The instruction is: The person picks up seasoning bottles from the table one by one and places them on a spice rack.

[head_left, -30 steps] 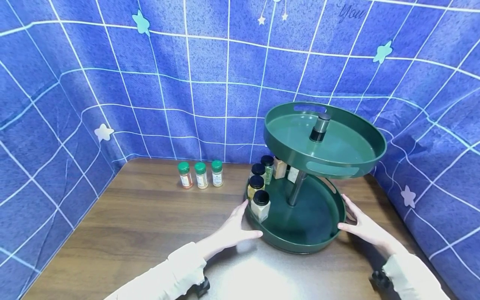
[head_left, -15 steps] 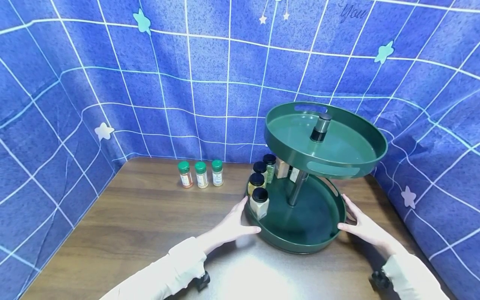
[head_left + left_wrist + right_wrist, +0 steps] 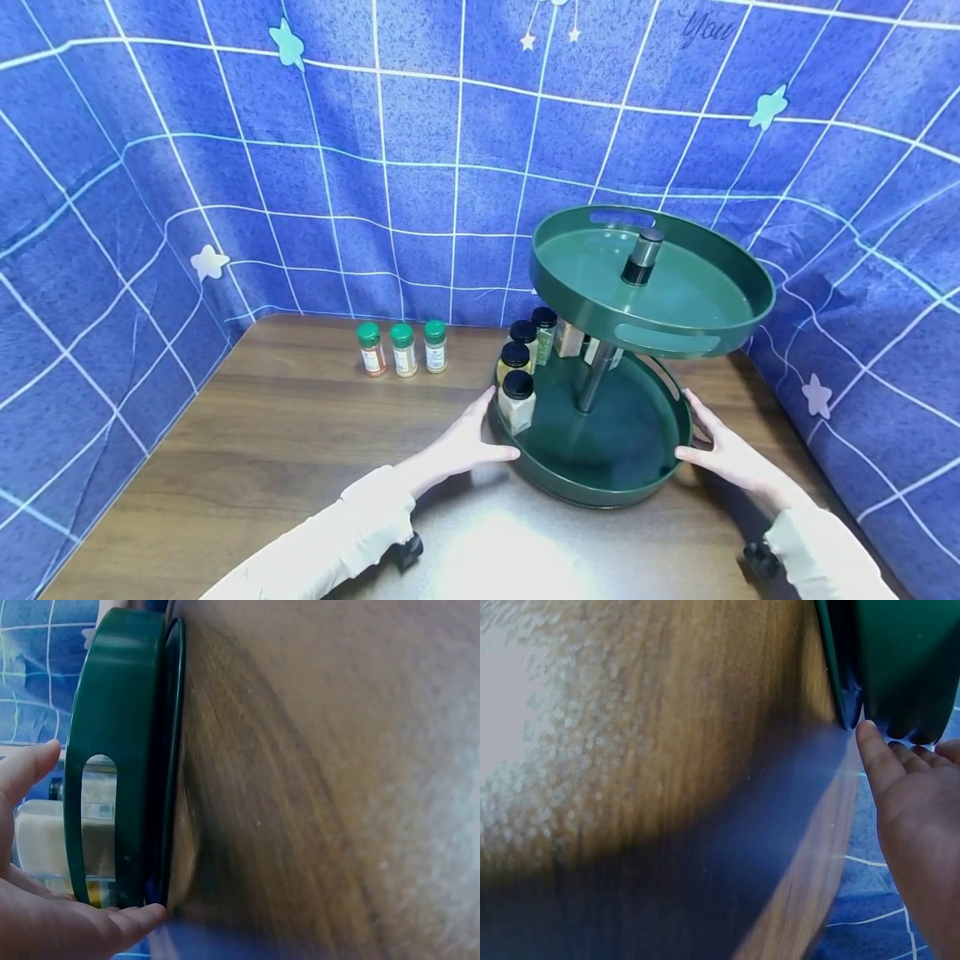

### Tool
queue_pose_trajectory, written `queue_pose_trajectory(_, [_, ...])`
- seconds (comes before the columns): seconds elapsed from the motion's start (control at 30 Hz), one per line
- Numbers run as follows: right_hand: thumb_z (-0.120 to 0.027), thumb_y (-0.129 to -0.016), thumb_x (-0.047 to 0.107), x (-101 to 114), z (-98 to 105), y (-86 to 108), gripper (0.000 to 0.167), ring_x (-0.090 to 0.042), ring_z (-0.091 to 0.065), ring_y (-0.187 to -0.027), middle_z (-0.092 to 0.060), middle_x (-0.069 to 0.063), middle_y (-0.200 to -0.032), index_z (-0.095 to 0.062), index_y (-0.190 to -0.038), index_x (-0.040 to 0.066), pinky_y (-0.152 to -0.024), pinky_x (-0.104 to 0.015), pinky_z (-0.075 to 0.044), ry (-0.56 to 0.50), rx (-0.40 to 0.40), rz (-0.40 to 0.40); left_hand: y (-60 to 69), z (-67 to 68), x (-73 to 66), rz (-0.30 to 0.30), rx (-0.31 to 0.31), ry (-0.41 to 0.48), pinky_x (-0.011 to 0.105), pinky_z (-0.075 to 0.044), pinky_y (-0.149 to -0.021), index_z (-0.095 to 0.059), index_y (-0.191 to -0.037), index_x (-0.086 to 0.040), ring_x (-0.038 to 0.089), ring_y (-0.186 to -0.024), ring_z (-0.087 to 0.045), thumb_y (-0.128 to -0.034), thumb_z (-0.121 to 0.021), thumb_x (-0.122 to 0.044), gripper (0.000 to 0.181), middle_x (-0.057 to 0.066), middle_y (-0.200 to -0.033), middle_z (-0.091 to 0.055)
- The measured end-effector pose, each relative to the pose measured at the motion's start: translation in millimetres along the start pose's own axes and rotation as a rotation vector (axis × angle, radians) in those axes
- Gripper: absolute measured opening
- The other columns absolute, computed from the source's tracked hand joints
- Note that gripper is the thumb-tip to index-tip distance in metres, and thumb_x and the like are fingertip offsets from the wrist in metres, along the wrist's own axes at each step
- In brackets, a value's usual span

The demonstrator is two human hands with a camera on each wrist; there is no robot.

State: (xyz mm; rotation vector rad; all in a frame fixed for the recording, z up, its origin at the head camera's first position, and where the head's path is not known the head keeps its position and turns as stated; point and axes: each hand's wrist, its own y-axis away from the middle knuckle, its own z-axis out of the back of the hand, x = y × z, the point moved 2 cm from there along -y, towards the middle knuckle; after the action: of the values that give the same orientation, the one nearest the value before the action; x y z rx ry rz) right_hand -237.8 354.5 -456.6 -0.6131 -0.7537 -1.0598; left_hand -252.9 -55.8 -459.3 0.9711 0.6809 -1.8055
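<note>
Left hand [image 3: 465, 448] and right hand [image 3: 723, 452], both spread, flank the lower tray [image 3: 611, 446], apparently to control it evenly.

White glare bleaches the near tabletop [image 3: 502, 546].

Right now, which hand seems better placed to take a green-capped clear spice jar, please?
Probably the left hand, nearer the green-capped jars; the right hand is across the round green lower tray.
</note>
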Motion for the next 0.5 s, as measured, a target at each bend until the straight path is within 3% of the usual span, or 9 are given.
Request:
queue_pose_trajectory(0.33, [-0.065,-0.088,0.01,-1.3,-0.2,-0.7,0.089,-0.057,-0.018,-0.129,-0.006,-0.031,-0.152,-0.002,-0.151,0.005,-0.089,-0.002,-0.031,0.012,0.0,0.001,-7.6,3.3,1.9,0.034,0.016,0.023,0.053,-0.022,-0.112,-0.014,-0.151,-0.008,0.036,-0.14,-0.023,-0.0728,-0.079,-0.036,0.106,0.021,-0.153,-0.023])
queue_pose_trajectory(0.4, [-0.065,-0.088,0.01,-2.1,-0.5,-0.3,0.089,-0.049,-0.021,-0.132,-0.008,-0.031,-0.152,-0.003,-0.151,0.006,-0.089,-0.003,-0.031,0.016,-0.008,0.004,-8.3,3.7,1.5,0.041,0.021,0.032,0.054,-0.022,-0.112,-0.013,-0.151,-0.009,0.036,-0.14,-0.023,-0.073,-0.079,-0.037,0.106,0.021,-0.153,-0.023])
queue_pose_trajectory(0.5, [-0.065,-0.088,0.01,-3.4,-1.3,0.1,0.089,-0.021,-0.027,-0.136,-0.009,-0.031,-0.152,-0.004,-0.151,0.006,-0.09,-0.003,-0.033,0.011,-0.017,0.02,-8.2,3.7,1.3,0.047,0.02,0.036,0.053,-0.022,-0.112,-0.013,-0.151,-0.01,0.036,-0.14,-0.023,-0.0729,-0.079,-0.037,0.106,0.02,-0.153,-0.023])
